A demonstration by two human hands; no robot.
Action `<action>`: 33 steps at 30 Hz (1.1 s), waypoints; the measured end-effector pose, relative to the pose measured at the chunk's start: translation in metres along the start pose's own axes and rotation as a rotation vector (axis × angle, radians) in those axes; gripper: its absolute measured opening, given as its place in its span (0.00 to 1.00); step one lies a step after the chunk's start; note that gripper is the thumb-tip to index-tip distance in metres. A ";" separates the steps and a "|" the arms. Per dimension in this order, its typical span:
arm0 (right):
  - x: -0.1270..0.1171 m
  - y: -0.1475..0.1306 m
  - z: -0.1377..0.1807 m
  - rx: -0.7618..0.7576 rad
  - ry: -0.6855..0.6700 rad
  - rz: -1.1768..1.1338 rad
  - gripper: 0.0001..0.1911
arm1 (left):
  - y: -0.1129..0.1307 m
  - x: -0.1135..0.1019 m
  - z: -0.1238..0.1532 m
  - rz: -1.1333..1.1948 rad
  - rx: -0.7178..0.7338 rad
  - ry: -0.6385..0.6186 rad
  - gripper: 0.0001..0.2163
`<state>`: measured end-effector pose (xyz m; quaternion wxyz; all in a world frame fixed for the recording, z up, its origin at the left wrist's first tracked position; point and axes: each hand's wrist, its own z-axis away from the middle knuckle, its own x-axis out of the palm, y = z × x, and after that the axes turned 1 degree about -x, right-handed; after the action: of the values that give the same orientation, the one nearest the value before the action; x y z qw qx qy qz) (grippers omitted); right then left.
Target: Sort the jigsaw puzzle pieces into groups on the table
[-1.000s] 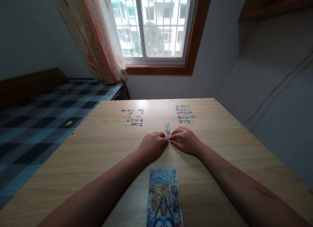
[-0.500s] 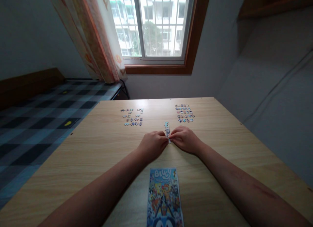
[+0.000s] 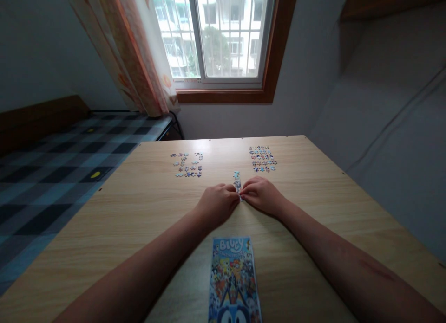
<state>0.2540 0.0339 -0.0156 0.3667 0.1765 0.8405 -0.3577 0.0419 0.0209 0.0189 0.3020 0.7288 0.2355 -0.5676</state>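
Note:
A narrow strip of joined jigsaw pieces (image 3: 237,178) lies on the wooden table, running away from me. At its near end my left hand (image 3: 219,203) has its fingers pinched together on a small jigsaw piece. My right hand (image 3: 262,196) pinches at the same spot from the other side, its fingertips almost meeting the left ones. The fingers largely cover the piece between them. Closer to me lies a Bluey picture sheet or box (image 3: 234,279), upright to my view, between my forearms.
Loose jigsaw pieces (image 3: 188,164) lie in spaced rows at the far left of the table (image 3: 146,207). Another group of pieces (image 3: 262,158) sits in tighter rows at the far right. A bed (image 3: 69,174) with a checked cover stands left of the table, below a window (image 3: 232,40).
Both hands stay at the strip's near end with hardly any movement. The whole view has shifted very slightly.

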 end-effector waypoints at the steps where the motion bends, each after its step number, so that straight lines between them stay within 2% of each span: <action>1: 0.000 0.000 0.000 0.013 0.000 -0.012 0.05 | -0.001 0.000 0.000 0.014 0.001 0.005 0.14; 12: 0.000 0.000 0.000 0.077 -0.014 -0.086 0.06 | -0.021 0.009 -0.003 0.128 0.196 0.132 0.10; 23: 0.000 -0.001 0.000 0.095 0.000 -0.111 0.06 | -0.024 0.010 -0.004 0.155 0.223 0.141 0.09; 33: 0.002 -0.001 0.000 0.109 0.012 -0.114 0.06 | -0.026 0.012 -0.005 0.204 0.173 0.121 0.09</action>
<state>0.2524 0.0330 -0.0166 0.3305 0.1501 0.8306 -0.4224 0.0304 0.0422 0.0034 0.2793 0.8051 0.1280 -0.5073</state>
